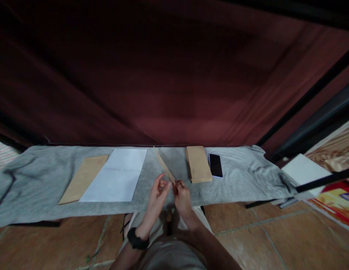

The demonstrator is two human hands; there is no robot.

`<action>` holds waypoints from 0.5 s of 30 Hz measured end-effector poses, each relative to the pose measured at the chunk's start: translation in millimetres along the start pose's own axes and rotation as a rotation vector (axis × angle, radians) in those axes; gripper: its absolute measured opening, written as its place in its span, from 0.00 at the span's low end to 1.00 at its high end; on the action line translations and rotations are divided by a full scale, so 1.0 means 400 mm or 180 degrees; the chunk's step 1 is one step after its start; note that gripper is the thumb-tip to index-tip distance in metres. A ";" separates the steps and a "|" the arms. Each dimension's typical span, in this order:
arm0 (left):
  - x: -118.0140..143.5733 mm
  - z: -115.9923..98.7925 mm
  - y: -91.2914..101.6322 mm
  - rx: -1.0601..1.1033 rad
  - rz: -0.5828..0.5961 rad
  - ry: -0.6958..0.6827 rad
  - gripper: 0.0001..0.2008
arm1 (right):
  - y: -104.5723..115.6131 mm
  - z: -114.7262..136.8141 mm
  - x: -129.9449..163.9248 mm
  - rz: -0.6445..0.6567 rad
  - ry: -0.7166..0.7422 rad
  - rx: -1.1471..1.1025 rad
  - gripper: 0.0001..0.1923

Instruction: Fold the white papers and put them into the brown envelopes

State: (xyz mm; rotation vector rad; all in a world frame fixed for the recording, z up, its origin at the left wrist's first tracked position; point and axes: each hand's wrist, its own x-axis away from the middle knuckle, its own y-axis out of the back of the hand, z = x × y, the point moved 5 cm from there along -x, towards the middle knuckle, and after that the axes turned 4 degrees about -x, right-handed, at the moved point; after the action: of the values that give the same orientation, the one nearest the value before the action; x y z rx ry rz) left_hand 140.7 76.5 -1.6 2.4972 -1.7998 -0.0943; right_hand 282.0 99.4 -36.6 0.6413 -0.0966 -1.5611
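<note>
Grey-clothed table (36, 180), both hands pinching brown envelope (164, 165) between left hand (159, 195), right hand (182, 195)

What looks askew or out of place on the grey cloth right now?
The flat brown paper envelope at far left lies angled, partly tucked under the white paper sheet. The grey felt cloth is rumpled at both ends. Nothing looks spilled or torn.

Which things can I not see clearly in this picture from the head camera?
- Envelope held edge-on by the left hand and right hand: its faces and any contents do not show.
- Stack of envelopes: the count is too small to tell.
- Phone: dark screen, nothing readable.
- Brown envelope: partly under the white paper.
- Colourful print: cut by the right edge.
</note>
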 end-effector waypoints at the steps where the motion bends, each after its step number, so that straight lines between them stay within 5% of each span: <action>1: 0.001 0.003 0.003 0.0044 -0.0111 0.0091 0.31 | 0.000 -0.011 -0.009 -0.0115 -0.0272 -0.0446 0.17; 6: 0.008 0.078 0.002 0.0434 -0.0083 0.0891 0.35 | -0.049 -0.044 0.008 -0.0181 -0.1364 -0.2489 0.21; 10: -0.001 0.111 -0.002 0.0635 0.0111 0.1025 0.36 | -0.078 -0.039 0.047 -0.0032 -0.1526 -0.2656 0.24; 15: -0.036 0.132 0.045 0.0123 0.0092 0.1068 0.33 | -0.085 -0.047 0.076 0.0812 -0.1802 -0.2415 0.26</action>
State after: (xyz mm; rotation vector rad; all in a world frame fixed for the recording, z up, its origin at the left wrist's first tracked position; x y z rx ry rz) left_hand 114.6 83.9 -52.6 2.3362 -1.7100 0.3428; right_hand 261.1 80.8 -77.2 -0.4013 -0.0027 -1.3509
